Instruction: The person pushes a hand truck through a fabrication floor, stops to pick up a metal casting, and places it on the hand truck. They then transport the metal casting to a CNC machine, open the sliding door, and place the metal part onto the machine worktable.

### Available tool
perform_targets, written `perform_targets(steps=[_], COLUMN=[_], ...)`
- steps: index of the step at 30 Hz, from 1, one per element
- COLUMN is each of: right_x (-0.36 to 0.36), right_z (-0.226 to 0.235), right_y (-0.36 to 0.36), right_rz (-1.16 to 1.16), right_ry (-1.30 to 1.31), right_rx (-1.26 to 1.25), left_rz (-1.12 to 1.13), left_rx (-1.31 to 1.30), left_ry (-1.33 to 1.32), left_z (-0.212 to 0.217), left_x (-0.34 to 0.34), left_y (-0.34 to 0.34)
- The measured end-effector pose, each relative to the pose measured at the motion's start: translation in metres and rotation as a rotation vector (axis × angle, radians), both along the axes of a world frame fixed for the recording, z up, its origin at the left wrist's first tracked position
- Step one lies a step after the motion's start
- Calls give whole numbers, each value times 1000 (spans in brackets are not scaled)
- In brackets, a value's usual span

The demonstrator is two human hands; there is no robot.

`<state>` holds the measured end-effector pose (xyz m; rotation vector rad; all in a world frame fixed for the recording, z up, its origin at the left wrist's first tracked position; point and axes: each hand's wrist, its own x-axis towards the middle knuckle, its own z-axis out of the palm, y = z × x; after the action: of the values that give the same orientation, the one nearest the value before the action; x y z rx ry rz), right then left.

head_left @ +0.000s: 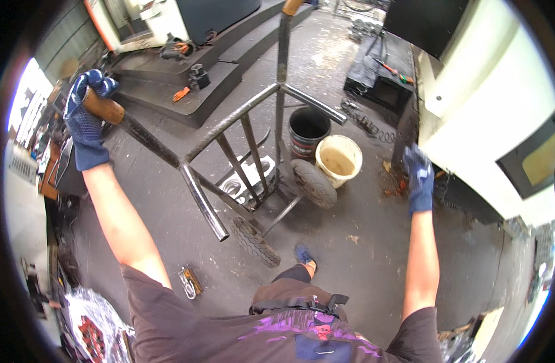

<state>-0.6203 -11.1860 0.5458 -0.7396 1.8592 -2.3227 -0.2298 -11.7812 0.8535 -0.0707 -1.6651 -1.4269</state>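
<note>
A: Where do we have the hand truck (229,124), and what goes with it?

B: We have one, tilted, straight ahead of us on the floor (362,260). It has two wheels (253,242) and two brown-ended handles. Through its bars (249,139) we see what looks like one silvery casting (269,164), low on the truck.

A: And our hands?

B: Our left grip (87,127), gloved in blue, is wrapped closed around the left handle (105,110). Our right grip (419,175) is well to the right of the truck, apart from it, with nothing visible in it (it's blurred, so we can't tell how far the fingers are spread).

A: Which step would we call this?

B: Steadying the truck one-handed, we'd judge. The next move seems to call for a firm left hold, and a reach to the right handle (293,6) if we want both sides.

A: What else do we count?

B: Two buckets beside the truck's right wheel: one black (309,124), one white (339,160). One dark coil (369,121) lies farther right of the truck, and one small box (191,282) nearer us, left of it.
</note>
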Motion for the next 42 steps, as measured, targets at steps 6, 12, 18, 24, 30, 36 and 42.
perform_targets(steps=[6, 12, 18, 24, 30, 36, 42], right_x=[-56, -106, -119, -174, -149, -89, -83], right_z=[210, 281, 294, 301, 311, 318, 272], right_y=[-192, -347, -433, -403, -295, -166, -23], right_rz=[253, 361, 461, 946, 814, 992, 951], right_ry=[274, 268, -128, -70, -82, 60, 193], right_rx=[-192, -237, -474, -499, -529, -582, -605], left_rz=[-12, 2, -12, 44, 301, 667, 908], left_rx=[33, -43, -108, 10, -175, -231, -299], left_ry=[8, 45, 29, 139, 76, 244, 258], left_z=[-8, -2, 2, 7, 21, -28, -53], left_x=[-21, -19, -10, -8, 11, 30, 52], left_y=[16, 16, 30, 75, 175, 314, 455])
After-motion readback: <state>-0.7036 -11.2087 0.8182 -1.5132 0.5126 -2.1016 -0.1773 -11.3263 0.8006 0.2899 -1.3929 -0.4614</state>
